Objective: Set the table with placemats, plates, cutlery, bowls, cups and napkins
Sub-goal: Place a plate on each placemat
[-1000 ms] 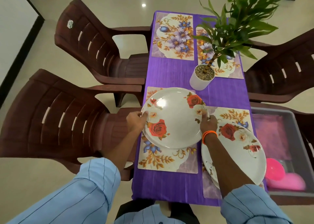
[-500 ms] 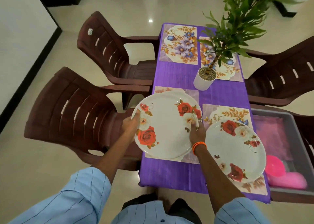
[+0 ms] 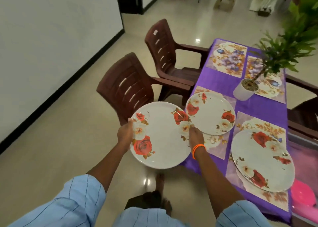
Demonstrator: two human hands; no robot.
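Shiny beige tile floor (image 3: pixel 51 157), white wall (image 3: pixel 51 28) with black skirting, two brown plastic chairs (image 3: pixel 130 89) by the purple-covered desk (image 3: pixel 222 82).

there were no words or numbers to read. the far chair (image 3: pixel 165 54) had a small white sticker (image 3: pixel 155 32), but it was too blurry to read.

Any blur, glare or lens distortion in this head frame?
Head view: wide-angle bend curves the wall baseboard; ceiling lights glare off the floor; the plant and the pink bowls at the right edge smear, while the held plate stays fairly sharp.
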